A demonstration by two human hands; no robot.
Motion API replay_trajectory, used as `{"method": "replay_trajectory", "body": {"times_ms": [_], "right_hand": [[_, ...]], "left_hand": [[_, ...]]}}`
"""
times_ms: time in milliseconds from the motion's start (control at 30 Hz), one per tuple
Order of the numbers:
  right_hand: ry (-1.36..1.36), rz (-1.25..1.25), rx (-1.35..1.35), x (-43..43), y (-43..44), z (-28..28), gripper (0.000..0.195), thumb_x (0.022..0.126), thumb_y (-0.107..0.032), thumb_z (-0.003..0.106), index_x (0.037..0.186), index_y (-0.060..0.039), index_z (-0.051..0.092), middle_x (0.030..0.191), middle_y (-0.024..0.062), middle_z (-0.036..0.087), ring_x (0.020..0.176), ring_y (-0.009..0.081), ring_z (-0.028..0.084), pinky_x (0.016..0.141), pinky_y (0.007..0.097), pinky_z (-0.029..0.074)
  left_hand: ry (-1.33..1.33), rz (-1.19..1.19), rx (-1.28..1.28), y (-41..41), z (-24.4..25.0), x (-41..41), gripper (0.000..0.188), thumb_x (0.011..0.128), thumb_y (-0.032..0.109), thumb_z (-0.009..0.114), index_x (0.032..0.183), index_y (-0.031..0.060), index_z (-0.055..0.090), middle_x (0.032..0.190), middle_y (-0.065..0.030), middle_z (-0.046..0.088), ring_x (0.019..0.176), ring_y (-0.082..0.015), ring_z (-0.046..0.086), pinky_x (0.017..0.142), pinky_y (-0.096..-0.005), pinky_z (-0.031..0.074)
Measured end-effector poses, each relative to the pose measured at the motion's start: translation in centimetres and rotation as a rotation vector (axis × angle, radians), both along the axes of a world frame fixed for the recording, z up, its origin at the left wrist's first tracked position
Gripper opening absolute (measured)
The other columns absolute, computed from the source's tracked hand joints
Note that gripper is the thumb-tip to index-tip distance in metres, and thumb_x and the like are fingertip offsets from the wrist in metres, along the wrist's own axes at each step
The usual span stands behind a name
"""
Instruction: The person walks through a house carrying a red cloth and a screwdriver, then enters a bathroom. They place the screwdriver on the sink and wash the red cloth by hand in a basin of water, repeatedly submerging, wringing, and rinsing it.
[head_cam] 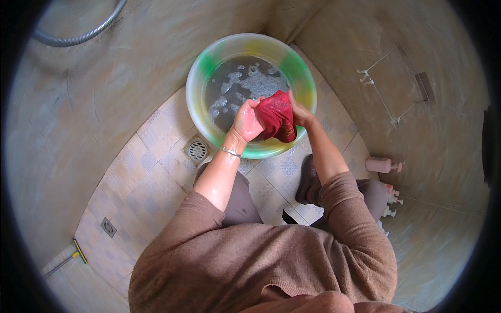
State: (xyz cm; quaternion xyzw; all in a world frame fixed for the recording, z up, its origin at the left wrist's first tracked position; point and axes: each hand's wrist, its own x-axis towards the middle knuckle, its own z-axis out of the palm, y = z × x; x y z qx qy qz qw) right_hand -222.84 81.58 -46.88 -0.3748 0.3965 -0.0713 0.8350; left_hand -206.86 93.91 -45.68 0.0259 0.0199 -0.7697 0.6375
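Note:
A wet red cloth item (276, 115), perhaps a sock, is held between my two hands over the near right side of a plastic basin (250, 152). My left hand (249, 120) grips its left edge, thumb uppermost. On the opposite side, my right hand (300, 111) holds the cloth, with most of its fingers hidden behind the fabric. The basin is banded in green, white and yellow. Murky grey water (231, 82) fills its lower part, and soap suds (260, 83) float on top. Both hands look wet.
A round floor drain (197, 150) lies left of the basin on patterned tiles, with a square drain (109, 227) farther back. Pump bottles, including a pink one (378, 165), line the right wall. A squeegee (79, 251) leans lower left. A metal hose (78, 39) hangs upper left.

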Motion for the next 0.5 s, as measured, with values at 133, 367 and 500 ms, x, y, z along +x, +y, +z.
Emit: {"method": "replay_trajectory", "body": {"times_ms": [133, 367, 500], "right_hand": [[-0.200, -0.405, -0.157, -0.1, -0.3, 0.2, 0.032, 0.079, -0.027, 0.066, 0.096, -0.0046, 0.052, 0.099, 0.0095, 0.061, 0.089, 0.0219, 0.059, 0.082, 0.0366, 0.048], [0.401, -0.001, -1.328, 9.1, 7.7, 1.4, 0.031, 0.081, -0.032, 0.059, 0.077, -0.0016, 0.052, 0.073, 0.0248, 0.057, 0.069, 0.0417, 0.057, 0.061, 0.0466, 0.045], [0.568, -0.122, -1.315, 8.3, 0.2, -2.2, 0.037, 0.082, -0.039, 0.056, 0.075, -0.0021, 0.053, 0.069, 0.0267, 0.056, 0.066, 0.0456, 0.054, 0.059, 0.0498, 0.043]], "left_hand": [[-0.204, 0.108, 0.140, -1.1, -1.8, 1.3, 0.029, 0.087, 0.030, 0.049, 0.100, 0.0048, 0.055, 0.103, -0.0108, 0.060, 0.099, -0.0245, 0.056, 0.093, -0.0410, 0.040], [-0.148, 0.336, 0.553, -3.0, -7.5, -2.4, 0.031, 0.091, 0.038, 0.045, 0.080, 0.0114, 0.055, 0.073, -0.0030, 0.056, 0.062, -0.0159, 0.052, 0.058, -0.0303, 0.045], [-0.248, 0.351, 0.691, -6.2, -6.5, -4.9, 0.026, 0.093, 0.027, 0.040, 0.087, 0.0060, 0.055, 0.083, -0.0058, 0.059, 0.072, -0.0177, 0.057, 0.065, -0.0330, 0.048]]}}
